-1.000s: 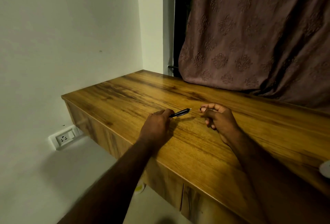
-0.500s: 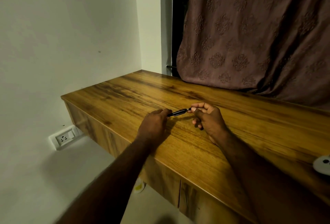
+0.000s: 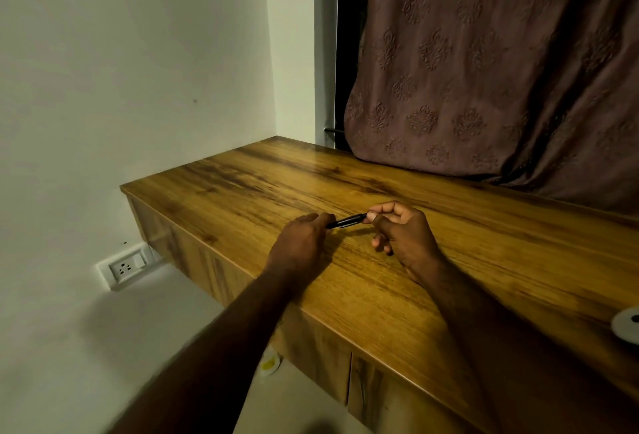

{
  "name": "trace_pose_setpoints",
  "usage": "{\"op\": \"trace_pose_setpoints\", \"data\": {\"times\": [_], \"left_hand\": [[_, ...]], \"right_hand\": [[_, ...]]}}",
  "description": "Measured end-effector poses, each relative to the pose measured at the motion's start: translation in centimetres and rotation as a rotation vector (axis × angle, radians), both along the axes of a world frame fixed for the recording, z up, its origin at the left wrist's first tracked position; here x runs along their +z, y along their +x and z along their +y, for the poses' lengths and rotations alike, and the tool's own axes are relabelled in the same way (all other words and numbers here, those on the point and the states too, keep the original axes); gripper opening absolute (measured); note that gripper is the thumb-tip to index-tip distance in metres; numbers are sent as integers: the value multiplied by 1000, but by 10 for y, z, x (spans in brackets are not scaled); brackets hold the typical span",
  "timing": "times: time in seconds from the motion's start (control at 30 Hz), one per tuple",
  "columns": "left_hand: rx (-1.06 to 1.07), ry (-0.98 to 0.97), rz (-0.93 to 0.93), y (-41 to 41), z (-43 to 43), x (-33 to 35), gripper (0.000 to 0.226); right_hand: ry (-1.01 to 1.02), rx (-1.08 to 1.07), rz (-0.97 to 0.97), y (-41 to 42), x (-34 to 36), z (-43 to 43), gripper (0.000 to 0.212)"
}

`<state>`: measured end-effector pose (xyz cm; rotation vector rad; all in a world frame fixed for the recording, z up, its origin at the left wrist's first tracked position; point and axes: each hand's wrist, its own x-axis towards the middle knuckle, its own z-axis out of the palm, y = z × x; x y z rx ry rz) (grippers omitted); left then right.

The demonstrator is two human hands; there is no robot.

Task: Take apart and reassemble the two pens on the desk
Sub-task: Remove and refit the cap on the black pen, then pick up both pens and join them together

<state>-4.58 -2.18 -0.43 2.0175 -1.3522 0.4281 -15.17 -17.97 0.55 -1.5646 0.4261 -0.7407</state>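
Observation:
A black pen [image 3: 346,220] is held just above the wooden desk [image 3: 242,184], near its middle. My left hand [image 3: 301,243] grips the pen's left end, which is hidden in the fingers. My right hand [image 3: 403,233] pinches the pen's right end between thumb and forefinger. Only the middle stretch of the pen shows between the two hands. A second pen is not visible on the desk.
A brown patterned curtain [image 3: 484,70] hangs behind the desk. A white round object [image 3: 627,324] lies at the desk's right edge of view. A wall socket [image 3: 126,267] sits low on the left wall, and a small yellow item [image 3: 269,362] lies on the floor.
My right hand moved left from a gap beside the pen and closed its thumb and forefinger on the pen's right end. My left hand kept its hold.

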Motion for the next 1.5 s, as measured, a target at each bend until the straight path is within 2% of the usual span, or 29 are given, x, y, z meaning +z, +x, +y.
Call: {"op": "trace_pose_setpoints", "data": {"times": [0.13,0.27,0.53,0.7,0.87,1.03,1.1,1.2,1.23,1.3,1.5], "left_hand": [[2,31,-21,4,0,-3,37],[-12,15,-37,3,-1,-3,39],[-73,-63,-29,2,0,-3,50],[-81,-83,-25,2,-1,-4,34],[-10,-93,4,6,-2,-7,40],[12,-67,11,3,-5,-4,26],[-4,-144,228,3,-4,0,17],[-83,-388,883,-5,-7,9,5],[-104,-436,1022,-9,-10,12,4],[-123,-461,1142,-13,-15,13,6],[-142,-491,1198,-15,-17,9,6]], "right_hand": [[8,8,17,-1,1,1,7],[12,34,28,-1,2,1,8],[1,48,17,-1,4,5,26],[62,138,1,3,3,14,20],[180,-1,-74,5,7,7,13],[217,1,-159,13,10,19,12],[235,-11,-184,19,18,28,16],[339,23,-223,29,31,35,18],[397,52,-246,32,36,36,19],[509,81,-300,39,44,41,21],[681,38,-364,48,60,42,38]]}}
